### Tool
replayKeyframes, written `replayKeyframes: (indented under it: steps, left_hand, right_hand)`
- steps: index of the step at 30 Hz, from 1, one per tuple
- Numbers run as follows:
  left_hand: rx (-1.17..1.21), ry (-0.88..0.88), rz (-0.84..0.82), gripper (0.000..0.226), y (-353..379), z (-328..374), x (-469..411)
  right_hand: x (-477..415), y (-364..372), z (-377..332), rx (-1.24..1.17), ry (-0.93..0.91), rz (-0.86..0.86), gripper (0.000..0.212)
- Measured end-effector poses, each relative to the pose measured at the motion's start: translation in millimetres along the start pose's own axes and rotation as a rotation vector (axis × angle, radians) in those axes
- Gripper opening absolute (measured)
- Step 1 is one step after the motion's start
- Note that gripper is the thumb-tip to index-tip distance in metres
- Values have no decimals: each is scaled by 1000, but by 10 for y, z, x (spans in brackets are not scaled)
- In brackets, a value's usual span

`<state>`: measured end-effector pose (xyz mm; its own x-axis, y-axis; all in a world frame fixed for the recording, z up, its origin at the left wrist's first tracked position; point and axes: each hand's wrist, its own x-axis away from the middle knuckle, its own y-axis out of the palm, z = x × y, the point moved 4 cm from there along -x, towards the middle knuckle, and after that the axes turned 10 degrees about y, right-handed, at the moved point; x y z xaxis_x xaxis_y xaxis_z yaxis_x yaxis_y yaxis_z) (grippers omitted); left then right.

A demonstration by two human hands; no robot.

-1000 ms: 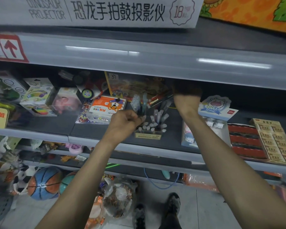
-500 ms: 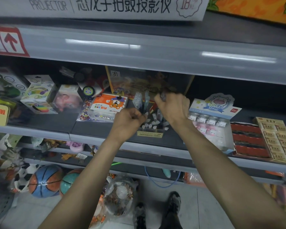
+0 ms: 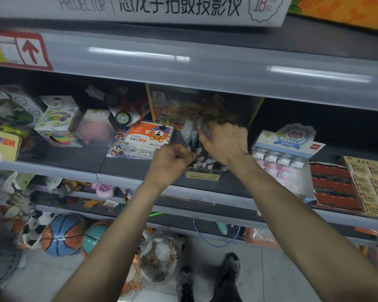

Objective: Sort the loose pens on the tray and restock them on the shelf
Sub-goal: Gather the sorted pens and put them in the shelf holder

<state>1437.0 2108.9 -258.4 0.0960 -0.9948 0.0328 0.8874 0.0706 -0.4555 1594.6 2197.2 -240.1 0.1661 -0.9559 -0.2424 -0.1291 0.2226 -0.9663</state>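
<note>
Shop floor tiles (image 3: 282,269) underfoot; dark shelf (image 3: 140,168) ahead. Our left hand (image 3: 172,162) curls at the pens (image 3: 202,164) standing in their display box (image 3: 202,175); whether its grip holds one, we cannot tell. Farther in, right hand (image 3: 226,142), grip clamped on the taller rear pens.

Pale capped pens (image 3: 202,164) stand upright in a clear tray (image 3: 202,175).
</note>
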Motion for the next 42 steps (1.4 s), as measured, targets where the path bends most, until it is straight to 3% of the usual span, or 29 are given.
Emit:
replayKeyframes:
  steps: [8,13,19,26,32,37,42]
  left_hand:
    - [-29,4,5,21,-22,-76,-25]
    - [-60,39,68,16,-74,-64,-4]
    - [-1,23,-50,70,4,-151,54]
    - [44,41,-62,84,64,-291,138]
    - [-13,257,106,37,-9,-141,-108]
    - [-182,430,105,27,151,82,-352]
    - [-161,408,182,22,179,9,-463]
  right_hand:
    - [154,-42,82,-63,7,77,43]
    - [259,-12,184,-230,41,8,38]
    - [362,21,243,-549,102,-77,32]
    - [876,-51,436,-675,251,74,27]
    - [782,-25,385,-773,345,53,24]
    - [412,-55,138,-644,280,35,18]
    - [215,50,176,-724,457,-41,6]
